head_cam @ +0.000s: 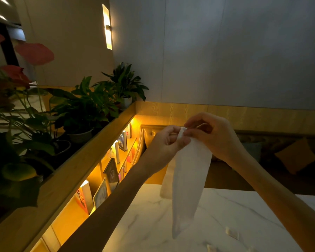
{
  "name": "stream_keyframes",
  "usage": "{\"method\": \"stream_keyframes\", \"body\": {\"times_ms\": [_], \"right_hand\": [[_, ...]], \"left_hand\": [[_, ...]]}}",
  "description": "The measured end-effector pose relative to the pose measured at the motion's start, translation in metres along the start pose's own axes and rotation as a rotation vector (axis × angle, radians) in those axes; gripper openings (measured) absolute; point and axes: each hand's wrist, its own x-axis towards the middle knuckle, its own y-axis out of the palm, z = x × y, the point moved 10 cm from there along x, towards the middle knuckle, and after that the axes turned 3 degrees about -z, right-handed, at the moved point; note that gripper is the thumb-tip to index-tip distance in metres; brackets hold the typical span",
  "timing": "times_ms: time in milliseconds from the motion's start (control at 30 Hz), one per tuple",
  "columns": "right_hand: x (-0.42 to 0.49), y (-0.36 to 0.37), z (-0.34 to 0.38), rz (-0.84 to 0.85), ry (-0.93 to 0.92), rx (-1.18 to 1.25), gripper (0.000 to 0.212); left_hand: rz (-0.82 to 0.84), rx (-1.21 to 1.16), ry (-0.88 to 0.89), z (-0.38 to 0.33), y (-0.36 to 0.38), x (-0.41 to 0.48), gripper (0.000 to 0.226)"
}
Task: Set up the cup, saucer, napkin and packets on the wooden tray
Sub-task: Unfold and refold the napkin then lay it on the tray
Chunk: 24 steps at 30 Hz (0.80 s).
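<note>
- Left hand (166, 140): fingers curled in, thumb and fingertips pinching the top corner of a white napkin (187, 179); bare forearm reaches up from the lower left.
- Right hand (210, 135): fingers bent, pinching the same top edge just beside the left hand; the two sets of fingertips nearly touch.
- Napkin: held up in the air above the table (153, 224), hanging down as a long, narrow, partly folded strip; its lower tip blurs against the marble top.
- Table: pale marble surface, only its far part in view, cut off by the bottom edge.
- Small pale items (232, 233) lie on the table near the bottom edge; too blurred to identify.
- Left side: lit bookshelf (115, 160) under a wooden ledge carrying potted plants (91, 106).
- Scene is dim; the napkin's fold lines cannot be made out.
</note>
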Motion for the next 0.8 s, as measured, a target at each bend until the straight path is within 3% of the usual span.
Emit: {"method": "stream_keyframes", "body": {"times_ms": [300,500,600,667,800], "right_hand": [[0.007,0.004,0.004,-0.022,0.050,0.025,0.014],[0.000,0.018,-0.017,0.201,0.092,-0.088,0.033],[-0.007,0.020,-0.036,0.289,0.115,-0.221,0.018],[-0.010,0.022,-0.041,0.342,0.156,-0.163,0.013],[-0.009,0.016,-0.046,0.282,0.234,0.081,0.023]], "left_hand": [[-0.133,0.208,0.086,-0.008,-0.014,0.005,0.014],[-0.258,0.164,0.121,-0.017,-0.041,0.002,0.018],[-0.288,0.189,0.128,-0.016,-0.051,-0.002,0.018],[-0.323,0.225,0.140,-0.016,-0.056,-0.005,0.018],[-0.374,0.275,0.153,-0.014,-0.061,-0.006,0.015]]}}
